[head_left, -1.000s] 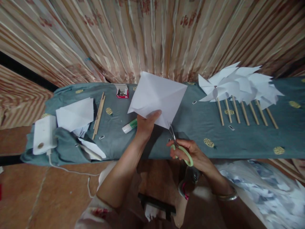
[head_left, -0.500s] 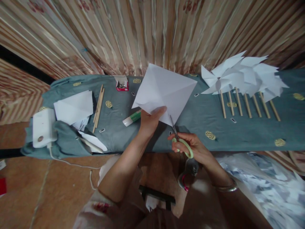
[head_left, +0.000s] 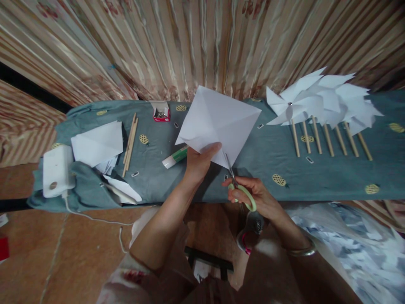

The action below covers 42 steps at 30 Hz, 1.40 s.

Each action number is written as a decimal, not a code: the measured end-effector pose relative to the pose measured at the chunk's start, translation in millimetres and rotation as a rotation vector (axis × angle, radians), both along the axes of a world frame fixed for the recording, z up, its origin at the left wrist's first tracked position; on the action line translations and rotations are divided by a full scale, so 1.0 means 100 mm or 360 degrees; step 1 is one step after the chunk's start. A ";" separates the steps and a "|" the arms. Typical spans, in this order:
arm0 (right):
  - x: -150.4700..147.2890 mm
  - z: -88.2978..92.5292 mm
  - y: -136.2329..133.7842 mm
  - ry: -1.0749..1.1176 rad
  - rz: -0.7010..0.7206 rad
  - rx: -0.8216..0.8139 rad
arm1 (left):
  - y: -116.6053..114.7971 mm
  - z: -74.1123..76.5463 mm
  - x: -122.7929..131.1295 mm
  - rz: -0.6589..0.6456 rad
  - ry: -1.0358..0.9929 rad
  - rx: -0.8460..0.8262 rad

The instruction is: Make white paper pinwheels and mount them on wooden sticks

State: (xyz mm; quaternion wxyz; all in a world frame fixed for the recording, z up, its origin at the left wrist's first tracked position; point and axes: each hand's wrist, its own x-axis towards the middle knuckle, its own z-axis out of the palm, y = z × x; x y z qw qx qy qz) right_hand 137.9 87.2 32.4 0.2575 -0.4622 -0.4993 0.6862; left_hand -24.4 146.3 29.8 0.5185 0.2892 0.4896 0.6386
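A white square sheet of paper [head_left: 226,114] with diagonal creases is held up over the cloth-covered table. My left hand [head_left: 201,162] grips its near left edge, thumb on top and the other fingers hidden beneath. My right hand [head_left: 249,192] has its fingers in the pale green handles of a pair of scissors [head_left: 248,198]. The scissor blades lie at the paper's near corner, along a crease. Under the left side of the sheet, a green and white glue stick [head_left: 174,158] rests on the cloth, partly covered.
Paper pinwheels [head_left: 322,99] on sticks lie at the right. Left of centre are a small red box [head_left: 162,113] of metal pins, loose wooden sticks [head_left: 130,143], stacked paper [head_left: 96,143] and a white power strip [head_left: 58,171] with a cable. A curtain [head_left: 202,46] hangs behind the table.
Almost nothing differs. The view has shifted very slightly, while both hands, the sheet and the scissors keep the same positions relative to one another.
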 end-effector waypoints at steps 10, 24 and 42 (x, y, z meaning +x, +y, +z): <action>-0.01 0.00 0.00 0.0085 -0.0092 -0.0162 | 0.03 -0.05 -0.02 0.0037 -0.0009 0.0055; -0.03 0.01 0.02 0.0063 -0.0180 -0.0077 | 0.01 -0.03 0.04 -0.0030 0.0024 0.0021; -0.03 -0.02 0.03 0.0060 -0.0227 -0.0089 | 0.00 -0.04 0.02 -0.0170 -0.0071 0.0016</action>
